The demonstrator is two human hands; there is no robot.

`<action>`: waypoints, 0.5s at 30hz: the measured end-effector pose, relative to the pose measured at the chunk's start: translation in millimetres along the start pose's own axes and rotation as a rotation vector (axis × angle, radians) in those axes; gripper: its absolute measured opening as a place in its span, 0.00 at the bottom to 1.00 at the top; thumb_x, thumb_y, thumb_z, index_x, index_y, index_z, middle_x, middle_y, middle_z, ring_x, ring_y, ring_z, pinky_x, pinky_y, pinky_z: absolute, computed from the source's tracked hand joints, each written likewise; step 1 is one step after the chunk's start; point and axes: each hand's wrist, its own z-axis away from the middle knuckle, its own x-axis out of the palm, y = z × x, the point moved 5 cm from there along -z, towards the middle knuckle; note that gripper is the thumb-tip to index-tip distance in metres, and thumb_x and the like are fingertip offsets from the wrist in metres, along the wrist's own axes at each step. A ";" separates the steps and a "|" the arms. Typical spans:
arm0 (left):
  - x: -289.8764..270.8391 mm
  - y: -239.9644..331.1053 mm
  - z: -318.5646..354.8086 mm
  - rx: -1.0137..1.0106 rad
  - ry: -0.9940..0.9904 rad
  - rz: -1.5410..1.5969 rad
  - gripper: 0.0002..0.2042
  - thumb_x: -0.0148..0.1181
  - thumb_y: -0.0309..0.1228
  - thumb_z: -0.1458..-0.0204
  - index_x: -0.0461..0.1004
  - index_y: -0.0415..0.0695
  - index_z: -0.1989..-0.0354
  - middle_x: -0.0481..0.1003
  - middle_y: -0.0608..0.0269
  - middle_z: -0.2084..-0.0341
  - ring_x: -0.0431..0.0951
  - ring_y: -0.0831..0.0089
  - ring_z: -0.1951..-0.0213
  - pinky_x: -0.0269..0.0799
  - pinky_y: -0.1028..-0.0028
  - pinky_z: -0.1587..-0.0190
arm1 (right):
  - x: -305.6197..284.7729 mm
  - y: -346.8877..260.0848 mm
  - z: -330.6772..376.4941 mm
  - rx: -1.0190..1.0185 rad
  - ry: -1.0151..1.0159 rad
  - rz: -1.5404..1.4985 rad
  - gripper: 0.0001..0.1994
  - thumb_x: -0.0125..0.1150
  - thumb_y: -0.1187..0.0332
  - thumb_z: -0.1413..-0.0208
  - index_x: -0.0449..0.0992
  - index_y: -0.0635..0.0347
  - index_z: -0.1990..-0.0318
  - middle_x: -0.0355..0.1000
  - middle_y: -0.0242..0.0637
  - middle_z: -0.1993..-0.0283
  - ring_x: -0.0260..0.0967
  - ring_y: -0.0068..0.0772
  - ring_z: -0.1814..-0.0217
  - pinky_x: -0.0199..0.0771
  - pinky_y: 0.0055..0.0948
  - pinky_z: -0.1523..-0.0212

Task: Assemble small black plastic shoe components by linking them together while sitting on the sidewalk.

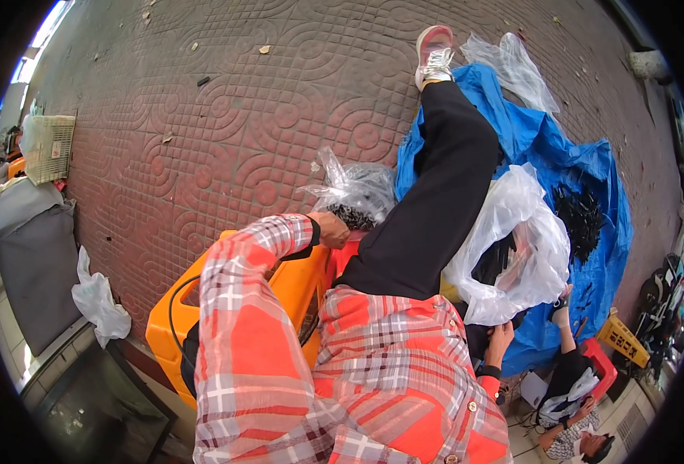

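Note:
My left hand [330,230] is curled closed beside a clear plastic bag [369,184] of small dark pieces [351,216]. What its fingers hold, if anything, is hidden. At the lower edge of a large white plastic bag [508,298], my right hand [499,342] is bent with fingers together. I cannot make out what lies between them. The white bag stands open, with long black pieces [493,261] inside. It rests by my black-trousered leg [434,209], on a blue tarp [608,201] that also bears a heap of black pieces [578,220].
An orange plastic seat or case [173,329] is at my left. Further left are a grey covered block [36,255], a white bag [100,300] and a cream basket [49,147]. A person [578,433] sits at lower right near a red stool [601,367] and yellow crate [622,339].

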 end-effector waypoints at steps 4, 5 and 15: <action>-31.5 18.5 19.5 0.073 -0.089 -0.052 0.16 0.48 0.40 0.52 0.74 0.38 0.79 0.74 0.49 0.80 0.75 0.52 0.72 0.69 0.58 0.70 | -2.2 2.2 -2.0 -0.074 0.006 -0.035 0.05 0.52 0.70 0.47 0.69 0.62 0.68 0.63 0.26 0.81 0.54 0.14 0.84 0.50 0.16 0.84; -32.6 18.3 23.5 0.150 -0.020 -0.071 0.16 0.49 0.40 0.53 0.73 0.38 0.80 0.74 0.49 0.80 0.75 0.52 0.73 0.70 0.58 0.71 | -1.0 1.4 -0.8 -0.050 0.011 -0.038 0.04 0.51 0.72 0.46 0.68 0.63 0.69 0.62 0.26 0.80 0.54 0.14 0.83 0.53 0.16 0.82; -13.1 33.8 64.7 0.101 0.034 -0.078 0.16 0.50 0.39 0.54 0.71 0.37 0.83 0.73 0.49 0.84 0.75 0.50 0.76 0.70 0.57 0.74 | -4.8 12.5 -0.8 -0.073 0.018 -0.050 0.03 0.52 0.73 0.47 0.68 0.64 0.68 0.63 0.26 0.81 0.55 0.14 0.83 0.54 0.16 0.81</action>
